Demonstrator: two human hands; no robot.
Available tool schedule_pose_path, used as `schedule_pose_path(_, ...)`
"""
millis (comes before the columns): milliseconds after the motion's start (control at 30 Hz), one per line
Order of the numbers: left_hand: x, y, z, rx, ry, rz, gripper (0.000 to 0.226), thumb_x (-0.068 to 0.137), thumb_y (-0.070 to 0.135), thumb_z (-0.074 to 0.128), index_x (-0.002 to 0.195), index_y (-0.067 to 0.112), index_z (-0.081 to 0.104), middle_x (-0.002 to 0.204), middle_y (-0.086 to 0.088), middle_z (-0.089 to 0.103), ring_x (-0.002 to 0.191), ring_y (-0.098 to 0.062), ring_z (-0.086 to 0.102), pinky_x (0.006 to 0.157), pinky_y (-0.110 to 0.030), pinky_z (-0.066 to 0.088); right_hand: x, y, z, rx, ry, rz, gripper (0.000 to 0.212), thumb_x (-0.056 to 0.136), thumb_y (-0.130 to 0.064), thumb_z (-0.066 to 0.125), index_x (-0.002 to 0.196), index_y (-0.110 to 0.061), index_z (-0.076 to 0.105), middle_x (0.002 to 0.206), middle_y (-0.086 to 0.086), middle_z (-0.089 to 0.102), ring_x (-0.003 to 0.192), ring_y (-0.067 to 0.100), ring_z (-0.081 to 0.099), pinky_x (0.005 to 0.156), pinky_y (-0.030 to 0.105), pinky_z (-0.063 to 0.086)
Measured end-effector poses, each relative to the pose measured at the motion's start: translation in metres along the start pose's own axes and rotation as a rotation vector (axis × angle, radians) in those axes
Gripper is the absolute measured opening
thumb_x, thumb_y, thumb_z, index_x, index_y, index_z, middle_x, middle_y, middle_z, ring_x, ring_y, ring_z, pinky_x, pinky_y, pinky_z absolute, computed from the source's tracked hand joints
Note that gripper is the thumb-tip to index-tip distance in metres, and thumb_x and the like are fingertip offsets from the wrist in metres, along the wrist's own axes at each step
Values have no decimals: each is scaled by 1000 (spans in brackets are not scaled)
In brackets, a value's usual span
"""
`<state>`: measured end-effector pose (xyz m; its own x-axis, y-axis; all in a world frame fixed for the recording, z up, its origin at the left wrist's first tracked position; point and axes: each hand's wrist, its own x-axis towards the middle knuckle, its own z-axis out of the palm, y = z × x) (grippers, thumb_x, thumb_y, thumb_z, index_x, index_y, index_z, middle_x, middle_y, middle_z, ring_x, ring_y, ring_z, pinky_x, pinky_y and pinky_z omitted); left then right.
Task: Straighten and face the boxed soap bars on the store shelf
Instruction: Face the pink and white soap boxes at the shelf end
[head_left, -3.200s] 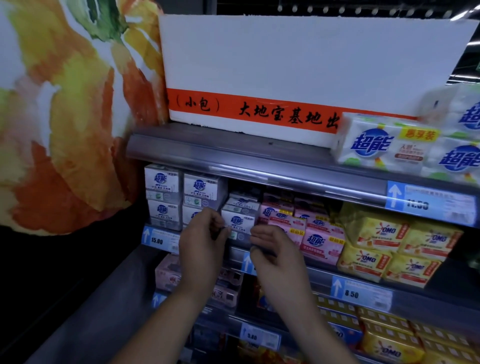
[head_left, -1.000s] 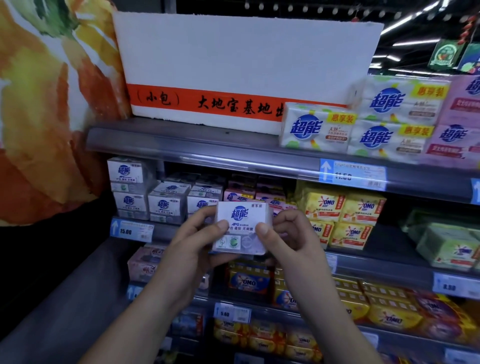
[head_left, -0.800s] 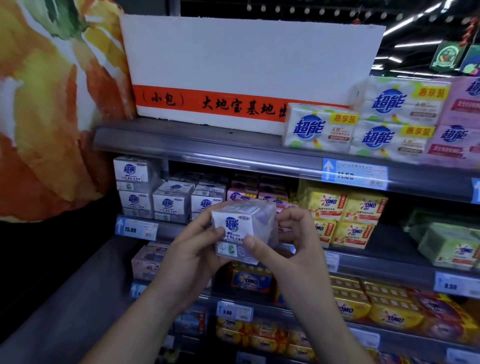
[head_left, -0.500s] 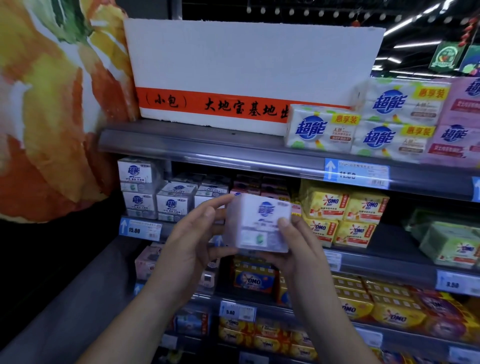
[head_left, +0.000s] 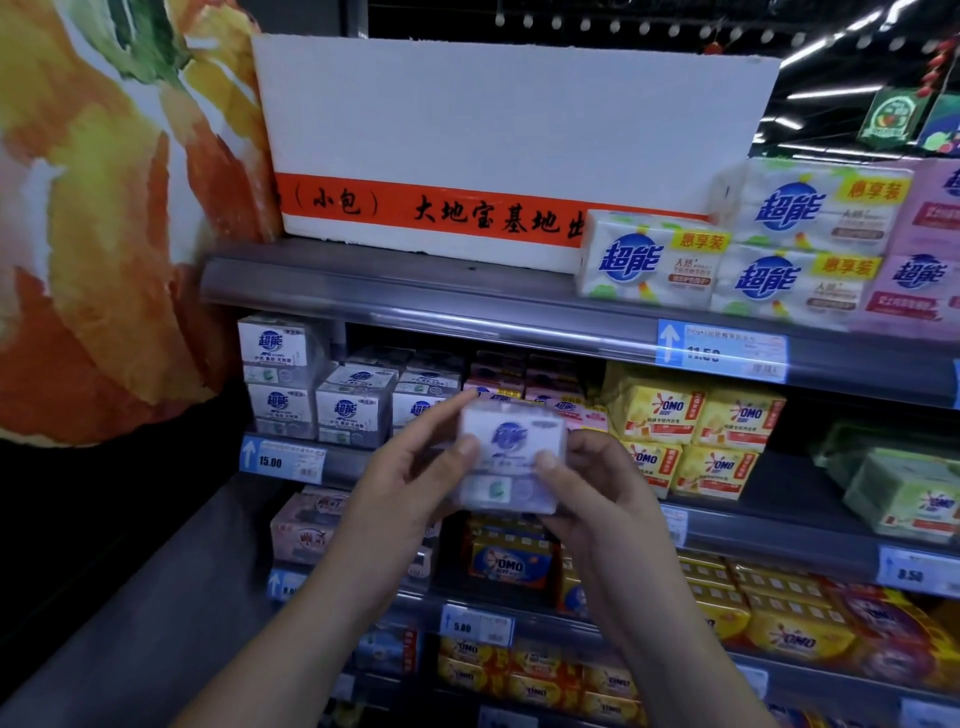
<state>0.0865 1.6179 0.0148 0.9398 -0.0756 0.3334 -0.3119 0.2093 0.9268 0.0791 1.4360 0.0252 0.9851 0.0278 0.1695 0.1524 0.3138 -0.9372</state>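
**Soap box held in both hands before the shelf**

At far left a painted wall panel in orange and yellow borders the shelving. Beside it, on the second shelf, white boxed soap bars with a blue logo stand two high at the left end, with lower single boxes just to their right. A blue price tag reading 15.00 sits on the rail beneath them.

The left hand grips the left side of a white soap box, thumb pressed on its front face and fingers wrapped behind. The box is held in the air in front of the shelf, off the row, its blue-logo face turned toward the camera and slightly blurred. The right hand clasps the box's right side, thumb on the front near the lower edge.

Behind the box sit pink soap boxes. Further right are stacked yellow soap packs. On the top shelf, a white foam box with an orange band stands left of large white wrapped packs.
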Motion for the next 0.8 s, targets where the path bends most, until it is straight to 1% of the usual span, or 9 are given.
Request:
schedule_pose_path(100, 2, -4, -3, 49, -15, 39, 69, 72, 38, 88, 135, 40, 61, 132, 4, 69, 119, -20, 69, 86, -34, 60, 0, 2, -5, -162, -128, -57, 39, 70, 5, 78, 101, -13, 62, 112, 7, 76, 109, 28, 72, 84, 43, 63)
schedule_pose_path(200, 4, -4, -9, 62, -16, 106, 95, 60, 36, 98, 141, 41, 48, 137, 4, 66, 127, -20, 64, 93, -43, 58, 2, 5, -9, -186, -196, -98, 43, 75, 24, 70, 104, -2, 52, 114, 13, 72, 111, 27, 71, 81, 39, 62)
schedule_pose_path(267, 5, -4, -11, 102, -8, 128, 104, 57, 37, 100, 144, 41, 44, 136, 4, 67, 127, -21, 63, 96, -47, 57, 3, 7, -10, -180, -208, -113, 43, 77, 27, 69, 104, -1, 51, 117, 13, 71, 113, 26, 71, 81, 37, 63)
schedule_pose_path(333, 6, -4, -12, 105, 5, 127, 105, 55, 36, 100, 143, 40, 45, 133, 4, 68, 125, -22, 65, 92, -47, 59, 3, 6, -10, -174, -202, -124, 44, 74, 17, 77, 103, -8, 55, 118, 7, 74, 114, 21, 71, 82, 33, 62)
schedule_pose_path(433, 5, -5, -15, 4, 37, 100, 88, 56, 35, 99, 131, 33, 53, 128, -1, 71, 116, -23, 70, 82, -38, 62, 3, 2, -8, -188, -160, -110, 41, 65, -11, 87, 98, -25, 67, 114, 0, 77, 110, 15, 73, 80, 26, 61)
schedule_pose_path(500, 4, -8, -18, -34, 75, 80, 68, 61, 38, 97, 116, 27, 60, 119, -3, 75, 107, -23, 74, 76, -29, 62, 4, 2, -5, -182, -116, -84, 34, 72, -21, 88, 100, -29, 71, 112, 1, 79, 105, 18, 75, 78, 26, 62)
schedule_pose_path(600, 2, -13, -21, 15, 145, 52, 58, 66, 39, 92, 114, 19, 66, 113, -4, 77, 103, -22, 76, 72, -24, 59, 7, 5, 4, -240, -77, -73, 26, 81, -35, 85, 104, -31, 72, 111, -3, 80, 104, 16, 76, 84, 35, 64)
schedule_pose_path(700, 5, -14, -26, 92, 255, 64, 42, 71, 45, 82, 110, 32, 72, 111, 7, 78, 102, -13, 75, 72, -24, 59, 13, 12, 16, -288, -73, -75, 30, 85, -30, 83, 113, -30, 71, 116, -9, 78, 110, 9, 73, 96, 40, 61)
schedule_pose_path(800, 14, -11, -37, 142, 310, 90, 32, 80, 43, 78, 112, 44, 72, 114, 13, 78, 106, -9, 73, 84, -30, 59, 24, 20, 30, -314, -99, -95, 44, 87, -16, 82, 126, -30, 67, 123, -12, 75, 118, 4, 68, 102, 39, 56)
